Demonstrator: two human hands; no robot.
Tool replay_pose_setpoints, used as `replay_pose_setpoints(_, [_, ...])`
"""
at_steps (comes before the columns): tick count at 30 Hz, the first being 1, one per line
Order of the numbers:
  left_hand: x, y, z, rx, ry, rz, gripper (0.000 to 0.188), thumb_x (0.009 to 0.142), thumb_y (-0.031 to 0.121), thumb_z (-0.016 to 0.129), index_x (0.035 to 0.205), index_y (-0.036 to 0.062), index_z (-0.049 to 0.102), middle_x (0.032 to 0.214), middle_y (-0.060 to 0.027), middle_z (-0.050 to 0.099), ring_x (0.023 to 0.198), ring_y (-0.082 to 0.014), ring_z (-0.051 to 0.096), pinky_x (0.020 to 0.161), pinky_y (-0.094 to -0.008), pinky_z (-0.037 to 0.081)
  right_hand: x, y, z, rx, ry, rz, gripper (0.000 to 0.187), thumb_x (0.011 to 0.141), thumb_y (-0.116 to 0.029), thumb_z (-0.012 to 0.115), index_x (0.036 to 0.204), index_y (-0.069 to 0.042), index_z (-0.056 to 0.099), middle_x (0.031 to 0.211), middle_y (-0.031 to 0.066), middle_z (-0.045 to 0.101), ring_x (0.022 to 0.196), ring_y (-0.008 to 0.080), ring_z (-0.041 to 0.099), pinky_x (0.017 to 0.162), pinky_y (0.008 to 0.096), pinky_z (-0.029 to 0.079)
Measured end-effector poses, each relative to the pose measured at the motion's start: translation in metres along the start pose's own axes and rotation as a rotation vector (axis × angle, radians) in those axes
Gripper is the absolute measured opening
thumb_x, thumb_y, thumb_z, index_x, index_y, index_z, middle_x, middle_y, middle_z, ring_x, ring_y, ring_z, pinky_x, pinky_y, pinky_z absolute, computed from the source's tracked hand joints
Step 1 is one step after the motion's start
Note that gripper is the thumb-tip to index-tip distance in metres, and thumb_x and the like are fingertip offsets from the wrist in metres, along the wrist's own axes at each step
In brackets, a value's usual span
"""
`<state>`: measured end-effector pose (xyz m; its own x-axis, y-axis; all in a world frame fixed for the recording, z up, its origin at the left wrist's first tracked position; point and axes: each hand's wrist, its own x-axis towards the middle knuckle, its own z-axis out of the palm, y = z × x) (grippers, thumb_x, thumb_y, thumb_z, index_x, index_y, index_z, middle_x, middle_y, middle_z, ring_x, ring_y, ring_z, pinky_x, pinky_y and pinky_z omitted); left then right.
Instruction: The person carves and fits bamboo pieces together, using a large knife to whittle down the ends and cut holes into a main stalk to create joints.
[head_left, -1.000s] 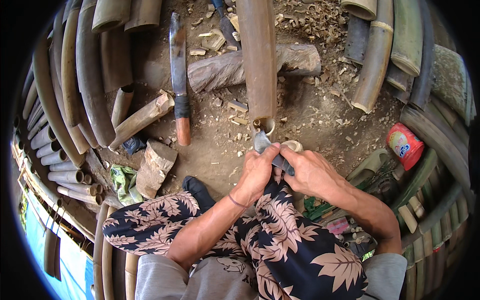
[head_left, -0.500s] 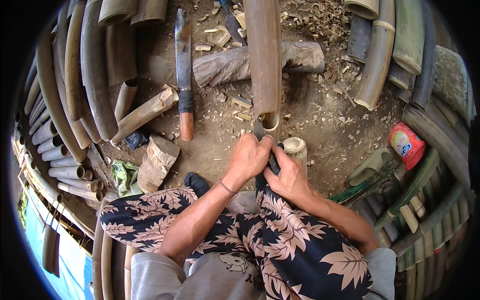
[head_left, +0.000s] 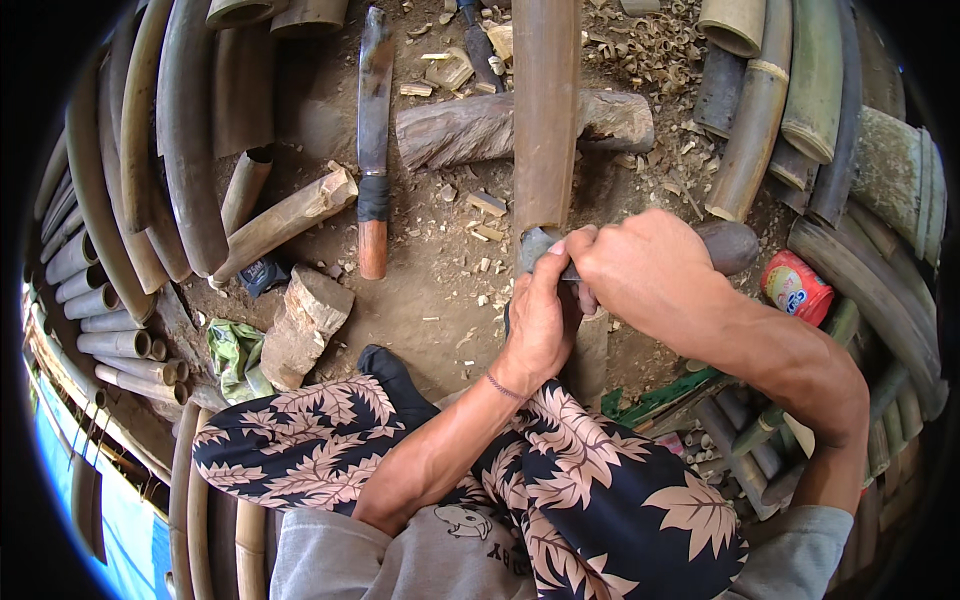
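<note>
I worry the knife (head_left: 535, 246), clenched in the right hand (head_left: 645, 265) and pinched by the left hand (head_left: 543, 315), could skid off the bamboo tube (head_left: 545, 120), cutting one.

- I see one long knife (head_left: 373, 140) lying on the ground (head_left: 420, 322), its brown handle (head_left: 372, 250) toward me.
- To its lower left there is a pale block (head_left: 307, 328), just beside a crumpled green bag (head_left: 236, 358).
- On the right, one red container (head_left: 797, 288) lies tilted.
- Short bamboo tubes (head_left: 115, 345) are stacked at the left.
- At the lower left, my bent view shows a blue surface (head_left: 130, 540), perhaps a sheet.
</note>
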<state>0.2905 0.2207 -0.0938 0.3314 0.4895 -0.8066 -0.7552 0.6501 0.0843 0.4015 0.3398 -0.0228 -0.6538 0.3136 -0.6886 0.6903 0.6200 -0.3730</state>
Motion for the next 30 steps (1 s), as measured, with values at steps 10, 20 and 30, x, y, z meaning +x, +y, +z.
replay_pose_setpoints(10, [-0.026,-0.008,0.009,-0.122,-0.248,-0.111,0.061,0.101,0.059,0.038,0.126,0.0058,0.055,0.105,-0.0068,0.066,0.091,-0.0197,0.062,0.087,-0.0361,0.049,-0.012,0.003,-0.017,-0.255,-0.002,-0.041,0.019,0.08,-0.024,0.067,0.089,-0.009,0.075,0.072,0.013,0.072,0.071,0.0279,0.073,0.062,0.0388,0.057])
replay_pose_setpoints(20, [-0.107,-0.024,-0.005,1.133,-0.292,0.241,0.085,0.08,0.024,0.071,0.148,-0.0025,0.028,0.136,-0.0287,0.049,0.128,-0.0409,0.051,0.107,-0.0428,0.041,-0.076,-0.068,0.07,1.294,0.559,0.402,0.04,0.106,-0.029,0.041,0.099,0.005,0.061,0.085,0.0141,0.074,0.085,0.0194,0.068,0.083,0.0362,0.051])
replay_pose_setpoints(30, [-0.097,0.049,-0.038,1.651,0.339,0.271,0.041,0.076,0.028,0.077,0.103,-0.0029,0.071,0.078,-0.0206,0.071,0.072,-0.0262,0.073,0.068,-0.0343,0.056,0.008,-0.076,0.079,1.99,0.186,0.445,0.043,0.103,-0.025,0.046,0.095,0.013,0.062,0.07,0.0186,0.068,0.05,0.0242,0.067,0.044,0.0314,0.055])
